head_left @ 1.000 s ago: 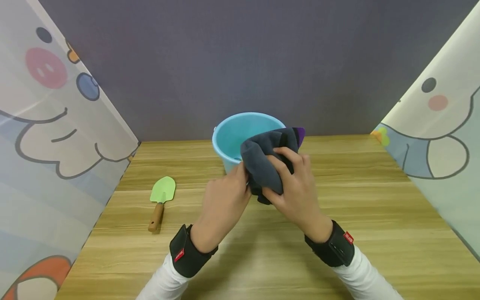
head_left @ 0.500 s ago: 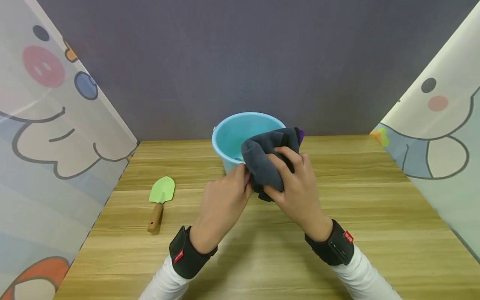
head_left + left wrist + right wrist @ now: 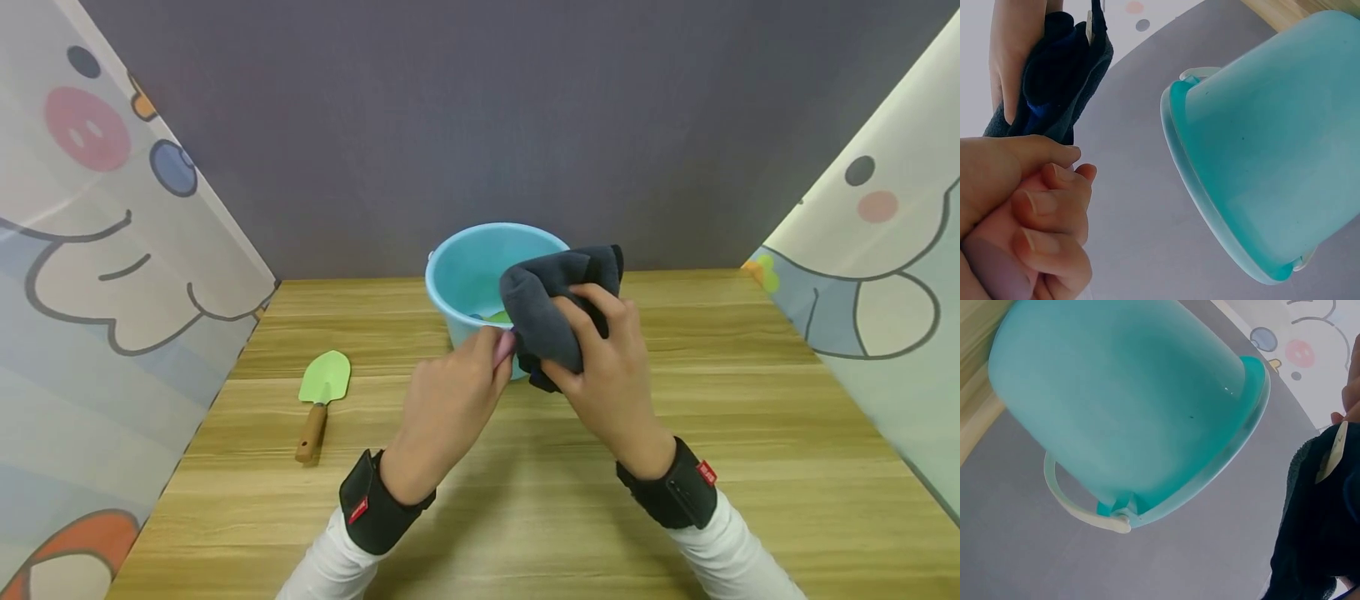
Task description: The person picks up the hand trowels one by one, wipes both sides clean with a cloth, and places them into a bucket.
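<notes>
My left hand [image 3: 450, 392] grips a pink handle [image 3: 999, 267], fingers curled round it. The handle's far end goes into a bunched dark grey cloth [image 3: 551, 308], which hides the rest of the tool. My right hand [image 3: 611, 375] clutches the cloth around it, fingertips sunk into the folds. A small white tag [image 3: 1334, 453] sticks out of the cloth in the right wrist view. Both hands are in front of a light blue bucket [image 3: 457, 287], whose right rim the cloth overlaps in the head view. Inside the bucket a bit of something green [image 3: 497, 317] shows.
To the left, a trowel [image 3: 324, 383] with a light green blade and wooden handle lies on the wood-grain table [image 3: 247, 500]. A dark grey panel [image 3: 487, 125] stands behind the bucket. Cartoon-printed sheets [image 3: 97, 250] flank both sides.
My right hand and the cloth have shifted right and slightly up, away from my left hand. More of the pink handle shows, and the purple tip beyond the cloth is now hidden.
</notes>
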### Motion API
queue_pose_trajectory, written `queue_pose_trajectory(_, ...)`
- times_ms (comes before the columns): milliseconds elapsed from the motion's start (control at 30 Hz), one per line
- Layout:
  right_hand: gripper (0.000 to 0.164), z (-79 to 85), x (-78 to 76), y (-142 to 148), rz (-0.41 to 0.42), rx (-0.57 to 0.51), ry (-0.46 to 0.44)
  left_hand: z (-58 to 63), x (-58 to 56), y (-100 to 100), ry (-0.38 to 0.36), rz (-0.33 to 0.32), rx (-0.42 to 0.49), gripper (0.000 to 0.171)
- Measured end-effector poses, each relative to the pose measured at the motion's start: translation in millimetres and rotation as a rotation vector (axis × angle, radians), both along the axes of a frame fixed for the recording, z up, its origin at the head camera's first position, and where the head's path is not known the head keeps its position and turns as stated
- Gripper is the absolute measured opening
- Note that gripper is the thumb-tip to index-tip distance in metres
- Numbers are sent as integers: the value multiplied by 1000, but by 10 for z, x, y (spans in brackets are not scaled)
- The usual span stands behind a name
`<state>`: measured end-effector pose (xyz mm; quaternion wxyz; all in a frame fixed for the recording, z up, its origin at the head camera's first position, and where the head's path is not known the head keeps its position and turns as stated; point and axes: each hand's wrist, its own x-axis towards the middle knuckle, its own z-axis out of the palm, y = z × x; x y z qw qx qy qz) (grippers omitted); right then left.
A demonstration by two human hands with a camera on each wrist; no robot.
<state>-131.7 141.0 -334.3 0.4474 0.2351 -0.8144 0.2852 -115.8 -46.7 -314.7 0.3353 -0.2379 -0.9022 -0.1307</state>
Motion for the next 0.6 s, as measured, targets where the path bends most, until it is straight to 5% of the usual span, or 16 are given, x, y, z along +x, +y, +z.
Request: queue_pose_trajectory(600,44,90,-80,170,-85,-122,18,-1,-27,-37,27,-8,6,25)
